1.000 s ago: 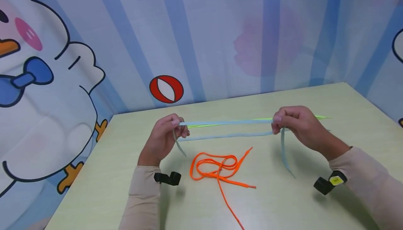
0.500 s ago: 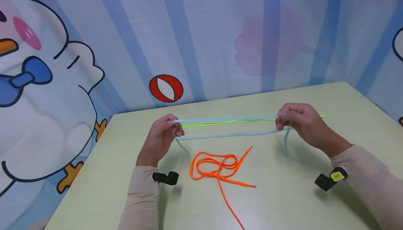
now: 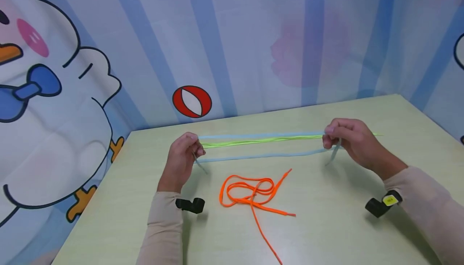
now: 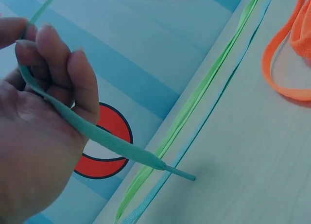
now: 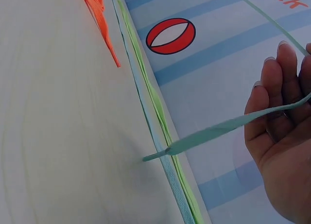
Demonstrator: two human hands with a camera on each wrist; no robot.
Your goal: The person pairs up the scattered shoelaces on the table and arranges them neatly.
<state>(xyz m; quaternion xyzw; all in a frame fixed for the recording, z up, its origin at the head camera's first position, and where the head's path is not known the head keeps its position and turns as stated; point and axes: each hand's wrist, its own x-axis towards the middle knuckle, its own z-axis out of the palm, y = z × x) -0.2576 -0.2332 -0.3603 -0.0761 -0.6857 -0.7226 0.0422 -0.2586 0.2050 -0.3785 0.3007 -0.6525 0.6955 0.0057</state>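
A light blue shoelace [image 3: 261, 135] is stretched nearly straight above the table between both hands. My left hand [image 3: 181, 154] pinches it near one end. That short end [image 4: 116, 144] hangs past the palm, its tip showing in the left wrist view. Near the other end, my right hand [image 3: 349, 140] pinches the lace between thumb and fingers. The loose tip [image 5: 209, 135] there dangles too. Beneath, a green shoelace [image 3: 261, 141] lies lengthwise on the table in several strands. Parallel and nearer to me lies another light blue lace [image 3: 261, 156]; parts of both are hidden behind the hands.
An orange shoelace [image 3: 250, 194] lies loosely coiled in front, one strand trailing towards the near edge. The pale wooden table [image 3: 326, 224] meets a printed cloth backdrop [image 3: 246, 47] at the back. Each wrist wears a small black camera, seen on the left [image 3: 192, 205] and right [image 3: 378, 206].
Both hands have moved apart, the left one leftwards and the right one rightwards and slightly up. More blue lace stretches between them, and the hanging ends look shorter.
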